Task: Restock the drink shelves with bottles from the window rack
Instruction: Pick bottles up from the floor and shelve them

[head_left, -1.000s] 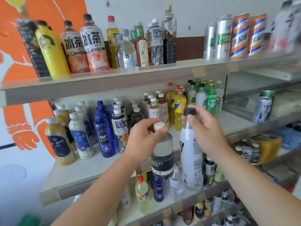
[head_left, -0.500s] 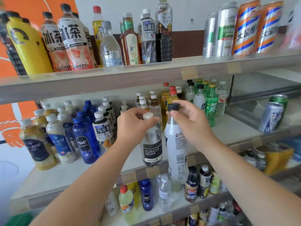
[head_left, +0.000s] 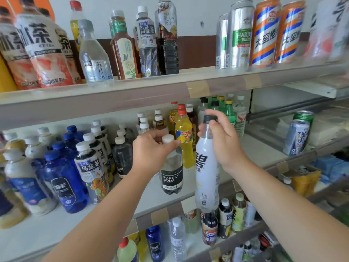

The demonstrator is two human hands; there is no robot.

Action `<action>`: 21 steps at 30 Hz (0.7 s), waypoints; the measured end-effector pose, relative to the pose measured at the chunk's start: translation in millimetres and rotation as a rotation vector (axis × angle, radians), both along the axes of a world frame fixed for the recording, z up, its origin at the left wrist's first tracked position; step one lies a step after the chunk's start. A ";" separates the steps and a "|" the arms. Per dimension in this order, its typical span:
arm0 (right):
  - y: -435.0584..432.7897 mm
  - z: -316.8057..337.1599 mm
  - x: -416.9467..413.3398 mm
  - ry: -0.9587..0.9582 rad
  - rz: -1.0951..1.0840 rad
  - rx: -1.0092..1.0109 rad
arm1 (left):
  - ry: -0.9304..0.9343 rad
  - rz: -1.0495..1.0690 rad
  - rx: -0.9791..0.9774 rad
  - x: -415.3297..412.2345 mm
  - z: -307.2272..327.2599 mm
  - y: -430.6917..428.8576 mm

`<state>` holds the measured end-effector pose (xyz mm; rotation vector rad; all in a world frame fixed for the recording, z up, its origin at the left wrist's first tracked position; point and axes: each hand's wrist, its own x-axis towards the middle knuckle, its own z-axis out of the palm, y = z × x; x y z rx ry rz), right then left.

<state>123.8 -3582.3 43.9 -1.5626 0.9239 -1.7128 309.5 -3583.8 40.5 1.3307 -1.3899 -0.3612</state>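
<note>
Left hand [head_left: 151, 148], pinching the Forest Soda bottle [head_left: 171, 173] by its neck, has raised it over the middle shelf [head_left: 264, 148]. Right hand [head_left: 224, 142] grips the white bottle [head_left: 206, 173] at its three o'clock; shelving looks imminent.

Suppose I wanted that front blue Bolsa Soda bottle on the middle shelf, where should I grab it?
Probably by the neck just under the blue cap, reaching in from the front. The Bolsa Soda bottle stands upright in the front row, with the oolong tea bottle and a white-capped bottle crowding its sides, so only front and top look free.
</note>
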 end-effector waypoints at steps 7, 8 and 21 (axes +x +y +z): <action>-14.4 6.8 -23.9 0.232 -0.243 0.013 | 0.028 -0.036 0.009 -2.1 1.8 -20.6; -19.1 9.5 -30.3 0.176 -0.244 0.047 | 0.035 -0.038 0.013 -2.0 0.8 -24.0; -137.3 31.7 -99.7 0.261 -0.044 0.062 | 0.031 -0.055 0.016 -11.5 -0.9 -60.6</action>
